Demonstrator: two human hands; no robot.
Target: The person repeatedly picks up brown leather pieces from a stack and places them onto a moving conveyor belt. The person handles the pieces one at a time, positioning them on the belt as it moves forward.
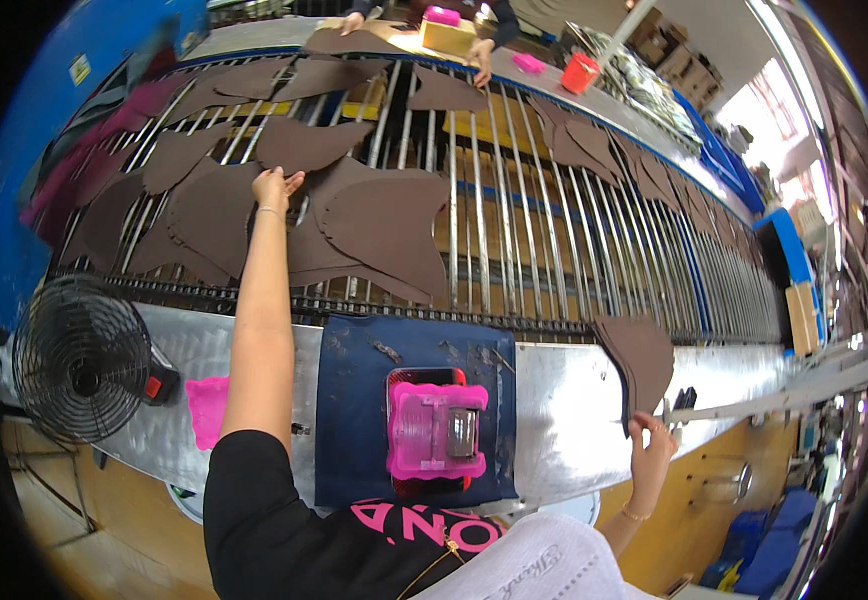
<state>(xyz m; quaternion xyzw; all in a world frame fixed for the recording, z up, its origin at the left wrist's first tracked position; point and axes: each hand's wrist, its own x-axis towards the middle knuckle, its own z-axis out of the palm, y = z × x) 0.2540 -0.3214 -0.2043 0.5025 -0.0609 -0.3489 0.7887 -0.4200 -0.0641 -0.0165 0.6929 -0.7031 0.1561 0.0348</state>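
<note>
Right hand [651, 448] pinches the lower tip of a layered stack of dark-brown, curved flat pieces [642, 362] over the silver metal tabletop [554, 420]. Farther out, left hand [276, 188] reaches above the metal-rod rack [539, 240], fingers curled at the near edge of a dark-brown, pointed flat piece [309, 142], grip unclear; at the far side, a co-worker's hand [480, 62] meets another brown piece [446, 92].

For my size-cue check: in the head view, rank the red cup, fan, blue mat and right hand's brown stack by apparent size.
Largest to smallest:
1. Blue mat
2. Fan
3. Brown stack
4. Red cup; it stands farther off, so its true size is unsure.
</note>
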